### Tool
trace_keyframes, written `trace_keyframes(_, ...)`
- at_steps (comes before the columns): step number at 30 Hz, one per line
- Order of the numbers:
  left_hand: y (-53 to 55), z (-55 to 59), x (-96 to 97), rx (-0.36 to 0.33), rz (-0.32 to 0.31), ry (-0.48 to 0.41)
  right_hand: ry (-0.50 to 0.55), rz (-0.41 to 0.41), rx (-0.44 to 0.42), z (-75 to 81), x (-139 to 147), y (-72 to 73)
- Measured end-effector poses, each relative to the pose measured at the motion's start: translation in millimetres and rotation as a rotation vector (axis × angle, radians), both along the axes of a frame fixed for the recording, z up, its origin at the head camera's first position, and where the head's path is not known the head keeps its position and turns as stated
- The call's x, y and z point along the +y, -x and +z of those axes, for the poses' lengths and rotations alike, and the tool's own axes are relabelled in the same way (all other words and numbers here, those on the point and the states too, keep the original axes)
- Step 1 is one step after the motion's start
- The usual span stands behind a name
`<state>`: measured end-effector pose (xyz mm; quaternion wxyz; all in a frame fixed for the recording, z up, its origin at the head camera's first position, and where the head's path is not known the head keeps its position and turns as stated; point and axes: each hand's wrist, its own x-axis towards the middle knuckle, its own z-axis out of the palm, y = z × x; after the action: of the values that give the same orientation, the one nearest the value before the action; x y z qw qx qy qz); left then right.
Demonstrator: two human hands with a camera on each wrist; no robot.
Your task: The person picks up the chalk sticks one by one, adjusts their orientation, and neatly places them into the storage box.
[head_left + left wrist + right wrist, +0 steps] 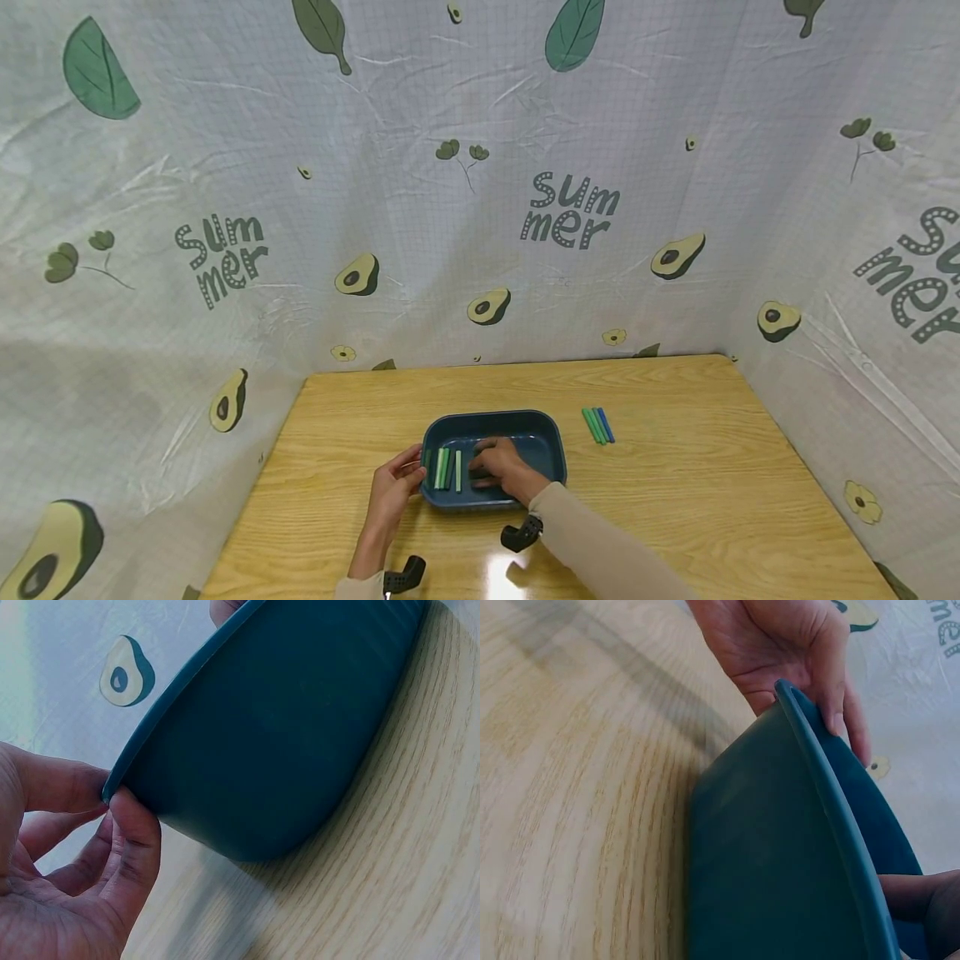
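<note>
A dark blue rectangular plastic tray sits on the table. My left hand pinches its rim at the left end; in the left wrist view, the thumb and finger meet on either side of that rim. Inside the tray's left part, several thin light and dark green sticks stand side by side, with one pale green stick slightly apart to their right. My right hand reaches into the tray, its bent fingers pointing left near that stick. What lies under those fingers is hidden by the hand and tray wall.
Two green sticks and a blue stick lie together on the wooden table, right of the tray. A white sheet printed with avocados and leaves hangs behind and along both sides of the table.
</note>
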<state>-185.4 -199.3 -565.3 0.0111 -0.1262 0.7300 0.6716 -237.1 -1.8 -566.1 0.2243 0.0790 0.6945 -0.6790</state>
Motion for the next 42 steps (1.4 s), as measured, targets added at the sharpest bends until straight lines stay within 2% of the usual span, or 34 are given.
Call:
trace_keyframes(8, 0.4, 0.9, -0.2, 0.006, 0.001, -0.005, -0.009, 0.016, 0.077, 9.9, 9.8, 2.5)
trace_keyframes(18, -4.1, 3.5, 1.8, -0.008, -0.005, 0.003, 0.032, 0.009, 0.134, 21.7, 46.9, 5.1)
trace_keyframes(29, -5.1, 5.2, 1.9, -0.006, -0.004, -0.006, 0.028, -0.083, 0.198, 45.1, 78.4, 7.3)
trace_keyframes(37, -3.5, 3.2, 1.3, -0.009, 0.001, -0.008, -0.015, -0.172, 0.261, 50.8, 101.4, 10.8)
trace_keyframes(42, -4.2, 4.1, 1.1, -0.01, -0.003, -0.004, -0.018, -0.194, 0.287, 57.5, 117.1, 8.8)
